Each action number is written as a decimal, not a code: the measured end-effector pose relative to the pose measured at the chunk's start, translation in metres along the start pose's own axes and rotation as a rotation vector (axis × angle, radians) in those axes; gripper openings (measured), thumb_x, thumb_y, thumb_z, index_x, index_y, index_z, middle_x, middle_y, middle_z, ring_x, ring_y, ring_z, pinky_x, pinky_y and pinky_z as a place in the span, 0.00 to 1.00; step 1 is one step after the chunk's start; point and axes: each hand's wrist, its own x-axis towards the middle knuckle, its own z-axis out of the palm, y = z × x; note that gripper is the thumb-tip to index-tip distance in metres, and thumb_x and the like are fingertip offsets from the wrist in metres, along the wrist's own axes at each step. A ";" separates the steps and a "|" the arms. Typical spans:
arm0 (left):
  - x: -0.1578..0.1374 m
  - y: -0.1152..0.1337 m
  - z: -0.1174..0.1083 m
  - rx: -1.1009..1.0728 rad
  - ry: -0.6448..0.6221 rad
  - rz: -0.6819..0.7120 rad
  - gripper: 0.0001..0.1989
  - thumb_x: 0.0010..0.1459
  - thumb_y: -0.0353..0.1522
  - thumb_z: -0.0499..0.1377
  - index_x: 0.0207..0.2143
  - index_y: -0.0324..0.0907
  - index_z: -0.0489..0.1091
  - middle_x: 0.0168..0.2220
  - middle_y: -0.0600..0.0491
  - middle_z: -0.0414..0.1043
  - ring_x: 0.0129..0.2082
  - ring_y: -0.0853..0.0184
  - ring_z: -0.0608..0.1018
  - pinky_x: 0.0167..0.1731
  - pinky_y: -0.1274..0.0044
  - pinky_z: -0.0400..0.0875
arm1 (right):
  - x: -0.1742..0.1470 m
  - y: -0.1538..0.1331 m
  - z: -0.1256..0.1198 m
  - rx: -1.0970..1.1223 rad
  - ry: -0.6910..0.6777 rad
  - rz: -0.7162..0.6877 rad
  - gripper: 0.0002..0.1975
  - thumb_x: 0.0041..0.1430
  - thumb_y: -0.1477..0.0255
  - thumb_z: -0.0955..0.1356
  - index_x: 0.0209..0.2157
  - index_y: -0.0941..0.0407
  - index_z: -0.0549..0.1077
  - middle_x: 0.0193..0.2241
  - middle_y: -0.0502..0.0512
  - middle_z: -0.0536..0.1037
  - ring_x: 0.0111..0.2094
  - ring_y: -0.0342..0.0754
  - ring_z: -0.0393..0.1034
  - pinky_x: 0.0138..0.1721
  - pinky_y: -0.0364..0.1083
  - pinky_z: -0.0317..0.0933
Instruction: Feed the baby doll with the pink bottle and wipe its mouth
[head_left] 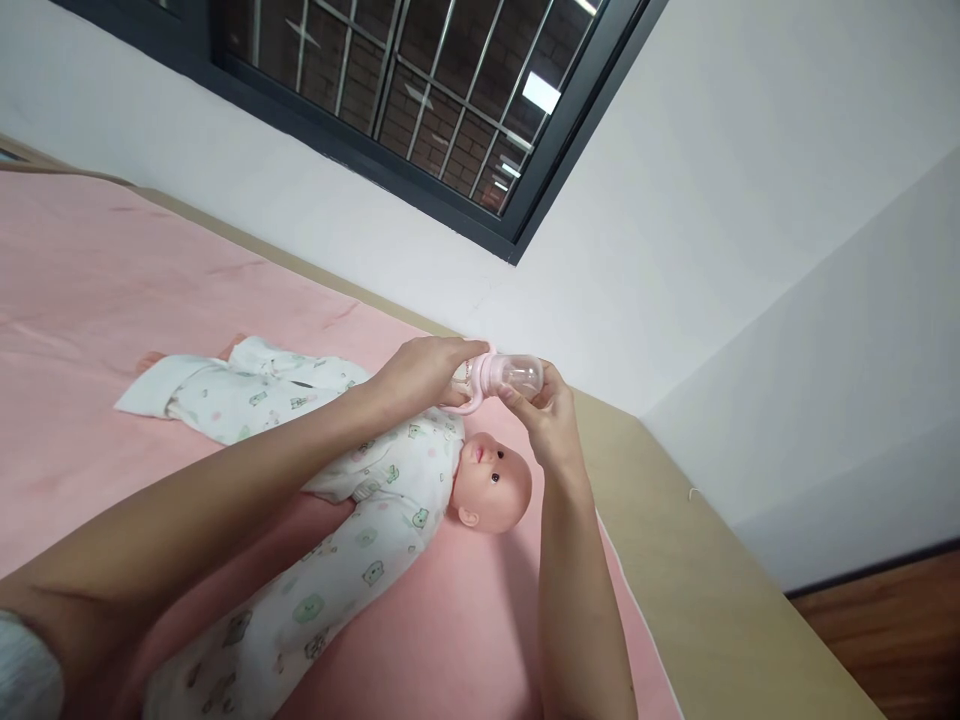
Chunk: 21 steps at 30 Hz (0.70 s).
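A baby bottle (pixel 478 380) with a pink collar, pink handles and a clear domed cap (pixel 523 375) is held on its side above a baby doll (pixel 495 485). My left hand (pixel 431 370) is closed round the bottle's body, which it partly hides. The fingers and thumb of my right hand (pixel 551 405) grip the clear cap at the other end. The cap sits against the pink collar. Below, the doll lies on its back in white printed clothes (pixel 390 500), its head toward the right, just under my hands.
A pink sheet (pixel 420 620) covers most of the wooden surface (pixel 637 500), whose bare strip shows along the right. White walls (pixel 675 250) rise behind, with a dark-framed barred window (pixel 420 120). Brown wood (pixel 885 625) shows at lower right.
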 end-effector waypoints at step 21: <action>0.010 -0.041 -0.029 0.053 0.015 -0.314 0.21 0.44 0.36 0.61 0.44 0.45 0.69 0.40 0.53 0.77 0.39 0.57 0.77 0.30 0.76 0.62 | 0.002 0.175 -0.084 -0.797 0.300 0.519 0.33 0.56 0.73 0.65 0.64 0.59 0.58 0.57 0.70 0.68 0.55 0.59 0.68 0.55 0.54 0.62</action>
